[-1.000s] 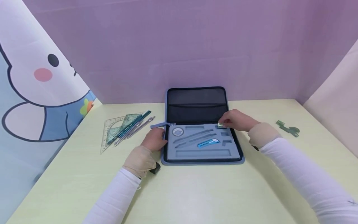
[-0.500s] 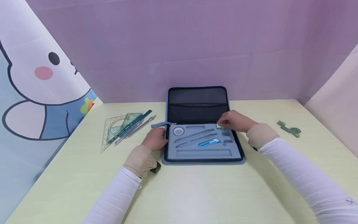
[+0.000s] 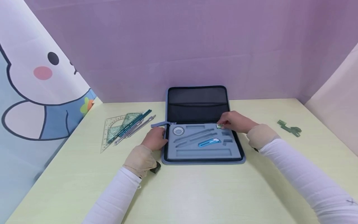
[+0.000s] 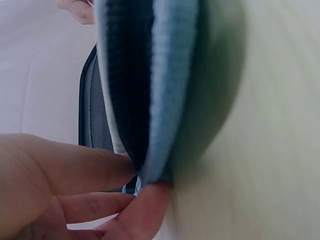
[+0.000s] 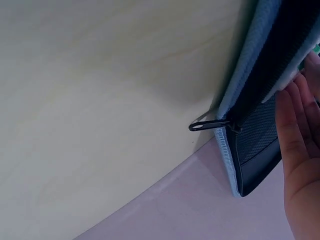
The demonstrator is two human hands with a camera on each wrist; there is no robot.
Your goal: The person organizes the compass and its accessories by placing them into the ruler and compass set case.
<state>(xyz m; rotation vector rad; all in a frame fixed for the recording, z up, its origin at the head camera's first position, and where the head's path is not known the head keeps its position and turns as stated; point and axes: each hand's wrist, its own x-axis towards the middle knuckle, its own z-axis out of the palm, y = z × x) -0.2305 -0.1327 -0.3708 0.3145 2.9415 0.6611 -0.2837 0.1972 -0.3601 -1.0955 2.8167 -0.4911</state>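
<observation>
An unfolded blue zip case (image 3: 203,162) stands on the table, its grey foam insert (image 3: 204,157) facing up. My left hand (image 3: 154,139) grips the case's left edge; the left wrist view has the thumb (image 4: 90,170) above the rim and a finger below. At the insert's back right corner my right hand (image 3: 237,122) pinches a small green-and-white block (image 3: 219,126), like an eraser, at a slot. Fingers hide part of it. A round white disc (image 3: 178,131) and a light blue utility knife (image 3: 209,142) lie in the insert.
Left of the case are a clear set square (image 3: 105,137), green pencils (image 3: 131,125) and silver compasses (image 3: 139,128), piled together. Small green items (image 3: 289,128) of unclear kind lie on the right. The dark mesh lid (image 3: 197,104) stands up before a purple backdrop (image 3: 195,46).
My right hand has shifted very slightly left with the green-and-white block, which now appears lower at its slot. The left hand keeps its grip on the case edge.
</observation>
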